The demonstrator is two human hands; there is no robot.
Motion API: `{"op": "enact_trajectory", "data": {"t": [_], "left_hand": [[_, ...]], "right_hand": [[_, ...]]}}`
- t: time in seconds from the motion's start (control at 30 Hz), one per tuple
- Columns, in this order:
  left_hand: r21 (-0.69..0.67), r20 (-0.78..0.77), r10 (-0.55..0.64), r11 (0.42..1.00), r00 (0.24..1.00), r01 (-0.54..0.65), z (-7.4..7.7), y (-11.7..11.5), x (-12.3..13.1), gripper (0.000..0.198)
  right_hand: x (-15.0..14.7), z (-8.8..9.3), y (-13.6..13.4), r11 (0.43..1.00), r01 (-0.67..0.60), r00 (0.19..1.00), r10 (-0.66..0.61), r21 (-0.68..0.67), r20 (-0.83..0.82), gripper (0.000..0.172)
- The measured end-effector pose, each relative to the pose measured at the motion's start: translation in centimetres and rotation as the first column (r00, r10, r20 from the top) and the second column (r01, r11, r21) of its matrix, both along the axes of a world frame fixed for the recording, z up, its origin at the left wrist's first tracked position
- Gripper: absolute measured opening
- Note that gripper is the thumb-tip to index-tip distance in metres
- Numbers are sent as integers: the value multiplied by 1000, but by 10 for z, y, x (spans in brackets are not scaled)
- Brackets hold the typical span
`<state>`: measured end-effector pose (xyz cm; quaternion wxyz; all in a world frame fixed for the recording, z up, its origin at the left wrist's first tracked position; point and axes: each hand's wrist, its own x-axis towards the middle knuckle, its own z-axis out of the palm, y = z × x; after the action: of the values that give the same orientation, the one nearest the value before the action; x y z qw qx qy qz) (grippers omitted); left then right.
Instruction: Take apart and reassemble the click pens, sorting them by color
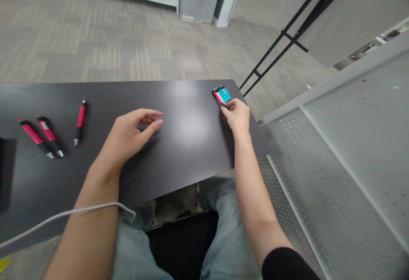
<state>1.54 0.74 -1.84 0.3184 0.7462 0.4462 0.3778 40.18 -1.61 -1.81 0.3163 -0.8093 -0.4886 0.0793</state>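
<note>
We look down on a dark bench (pixel 191 144). Right of centre in the frame, near the bench's far right corner, our right hand (pixel 238 116) pinches the near end of a small bundle of pens (pixel 223 94), teal with one pink, the fingers closed on it. Our left hand (pixel 131 137) rests at mid-frame, fingers loosely curled, holding nothing. Three pink pens (pixel 49 136) lie well apart at the left. We judge the bundle light, stiff and smooth. Loose pens could slide or fan out, so a grip around its middle seems surest.
</note>
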Motion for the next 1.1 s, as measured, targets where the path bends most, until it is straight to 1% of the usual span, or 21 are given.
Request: {"op": "enact_trajectory", "data": {"t": [0.13,0.27,0.4,0.5,0.53,0.57,0.63,0.7,0.73,0.8,0.9,0.97,1.1], "left_hand": [[-3,-12,-6,1000,1000,6,1,-1,0,39],[1,-5,-10,1000,1000,10,1,-2,0,36],[-7,-5,-1,1000,1000,1,1,-2,0,37],[-6,-9,1,1000,1000,-1,1,-2,0,37],[-4,-7,3,1000,1000,-4,1,-2,0,37],[-2,-4,5,1000,1000,-5,1,-2,0,36],[2,0,4,1000,1000,-4,1,-2,0,36],[6,2,-1,1000,1000,1,2,-2,0,35],[6,2,-4,1000,1000,4,2,-2,0,34],[2,4,-8,1000,1000,8,1,-1,0,32],[-9,12,-23,1000,1000,23,0,1,-1,31],[-11,15,-26,1000,1000,26,0,2,-1,32],[2,37,-16,1000,999,16,0,3,-1,29]], "right_hand": [[0,-4,2,1000,-14,1000,14,-2,-6,18],[1,-3,1,1000,-26,1000,26,5,1,22],[2,-2,0,999,-29,999,30,-32,18,20],[4,0,1,998,-24,997,28,-55,77,16],[6,1,2,998,-29,994,35,-56,104,17],[8,1,3,998,-43,990,50,-54,130,22],[15,3,5,993,-102,980,109,-54,165,37],[21,2,7,983,-168,968,178,-69,176,51],[23,1,8,980,-184,965,196,-78,174,55],[25,-2,10,982,-169,970,182,-88,159,61],[21,-4,16,989,-110,982,124,-102,144,70],[16,-2,22,989,-97,981,115,-114,156,68],[7,5,35,984,-89,973,119,-151,200,49]]}}
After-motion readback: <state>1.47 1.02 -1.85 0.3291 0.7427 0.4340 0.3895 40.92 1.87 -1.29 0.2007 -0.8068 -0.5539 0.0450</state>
